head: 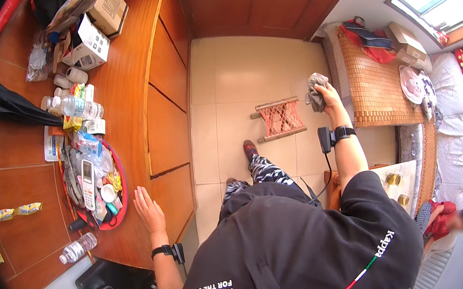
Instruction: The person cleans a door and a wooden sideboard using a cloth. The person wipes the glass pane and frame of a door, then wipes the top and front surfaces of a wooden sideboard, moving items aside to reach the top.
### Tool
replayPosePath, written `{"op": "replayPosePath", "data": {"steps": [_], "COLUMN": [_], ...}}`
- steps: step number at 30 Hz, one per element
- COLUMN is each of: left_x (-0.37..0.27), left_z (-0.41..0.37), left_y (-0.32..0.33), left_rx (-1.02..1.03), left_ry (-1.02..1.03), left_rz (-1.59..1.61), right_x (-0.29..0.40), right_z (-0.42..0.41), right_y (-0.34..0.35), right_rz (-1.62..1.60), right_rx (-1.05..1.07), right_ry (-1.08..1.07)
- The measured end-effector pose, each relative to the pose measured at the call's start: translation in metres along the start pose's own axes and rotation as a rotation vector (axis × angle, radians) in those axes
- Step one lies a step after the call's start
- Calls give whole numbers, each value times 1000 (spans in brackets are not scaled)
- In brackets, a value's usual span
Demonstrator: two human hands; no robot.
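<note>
My right hand (327, 96) is closed around a crumpled grey cloth (316, 91), held out over the tiled floor, to the right of a low folding stool (281, 119) with wooden bars and red cord webbing. With fingers extended, my left hand (150, 210) is at the edge of the wooden cabinet top (122, 110) and holds nothing. Near it on the cabinet lies a red-rimmed basket (124, 202) with a white remote control (88, 185), a white cup (108, 193), gloves and small packets. A clear plastic bottle (79, 248) lies below the basket.
Bottles (79, 107), open cardboard boxes (108, 11) and a black umbrella (11, 101) are farther along the cabinet. Right stands a couch with a woven mat (377, 86), bag and box. A table (408, 169) holds glasses. Another person (440, 218) sits at lower right. A brown door (256, 1) is ahead.
</note>
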State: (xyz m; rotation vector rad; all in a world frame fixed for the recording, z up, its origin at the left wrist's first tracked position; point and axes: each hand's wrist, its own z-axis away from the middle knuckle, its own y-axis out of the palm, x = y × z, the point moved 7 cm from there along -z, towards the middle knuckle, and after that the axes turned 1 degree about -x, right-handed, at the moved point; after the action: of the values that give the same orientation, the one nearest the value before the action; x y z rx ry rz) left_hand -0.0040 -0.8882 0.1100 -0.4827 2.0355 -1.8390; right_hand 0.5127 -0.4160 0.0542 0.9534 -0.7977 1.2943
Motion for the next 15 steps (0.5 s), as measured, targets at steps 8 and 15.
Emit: {"op": "replayPosePath", "data": {"steps": [8, 15], "left_x": [-1, 4], "left_z": [-1, 0], "left_y": [-2, -6], "left_rx": [-39, -59], "left_ry": [20, 39], "left_rz": [43, 60], "right_x": [-25, -40], "right_z": [78, 111], "right_y": [-43, -63], "right_rz": [24, 25], "right_rx": [-49, -93], "right_ry": [-39, -14]}}
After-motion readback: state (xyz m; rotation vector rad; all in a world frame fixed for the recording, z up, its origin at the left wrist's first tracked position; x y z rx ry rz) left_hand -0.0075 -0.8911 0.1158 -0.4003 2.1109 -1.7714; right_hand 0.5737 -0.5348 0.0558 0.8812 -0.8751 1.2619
